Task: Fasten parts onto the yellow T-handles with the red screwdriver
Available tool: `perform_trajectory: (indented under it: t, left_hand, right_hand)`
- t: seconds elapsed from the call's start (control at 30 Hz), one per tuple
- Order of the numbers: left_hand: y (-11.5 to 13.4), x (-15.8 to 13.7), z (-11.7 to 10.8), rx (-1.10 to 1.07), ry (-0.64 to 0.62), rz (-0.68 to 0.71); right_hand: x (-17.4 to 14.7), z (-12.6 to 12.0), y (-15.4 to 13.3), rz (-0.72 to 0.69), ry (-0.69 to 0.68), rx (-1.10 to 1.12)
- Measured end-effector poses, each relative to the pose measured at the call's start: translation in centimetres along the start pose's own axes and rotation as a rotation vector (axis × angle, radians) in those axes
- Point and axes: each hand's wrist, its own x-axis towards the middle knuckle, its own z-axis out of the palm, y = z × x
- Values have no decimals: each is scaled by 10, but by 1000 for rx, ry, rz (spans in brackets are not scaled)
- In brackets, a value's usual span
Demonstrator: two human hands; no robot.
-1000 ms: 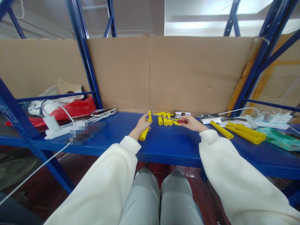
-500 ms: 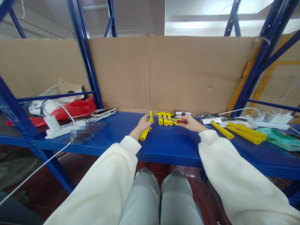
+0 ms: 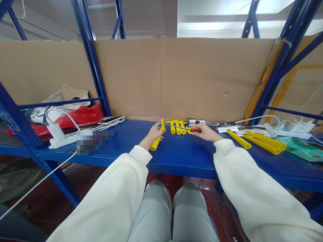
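Note:
My left hand point(image 3: 153, 132) is closed round a yellow plastic tube with a crosspiece point(image 3: 155, 144) at its top, held tilted above the blue shelf. In my right hand point(image 3: 205, 132) is a screwdriver point(image 3: 195, 130) with a red handle, and the fingers are wrapped round that handle. Its thin metal shaft points left, lying nearly level, and the tip reaches the upper end of the yellow tube; the exact contact is too small to make out. Just behind the shaft lie several similar yellow T-shaped pieces point(image 3: 178, 129).
Plain yellow tubes point(image 3: 264, 143) lie at the right beside a green packet point(image 3: 300, 148). A white power strip point(image 3: 69, 138) and a red bag point(image 3: 80, 116) are on the left. Cardboard point(image 3: 191, 77) walls off the back; blue posts point(image 3: 92, 64) flank the blue shelf point(image 3: 181, 158).

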Motion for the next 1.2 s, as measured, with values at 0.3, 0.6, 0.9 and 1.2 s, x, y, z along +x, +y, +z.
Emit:
perform_trajectory:
  t: [0.3, 0.6, 0.9, 1.2]
  left_hand:
    - [-1, -2, 0, 54, 10, 38]
    - [2, -8, 0, 124, 0, 64]
    - [2, -9, 0, 152, 3, 79]
    - [0, -7, 0, 139, -11, 85]
  right_hand:
    - [-2, -4, -23, 35, 26, -309]
    - [-5, -6, -43, 106, 16, -549]
    - [-5, -5, -44, 129, -20, -561]
    - [-5, -4, -42, 201, -80, -550]
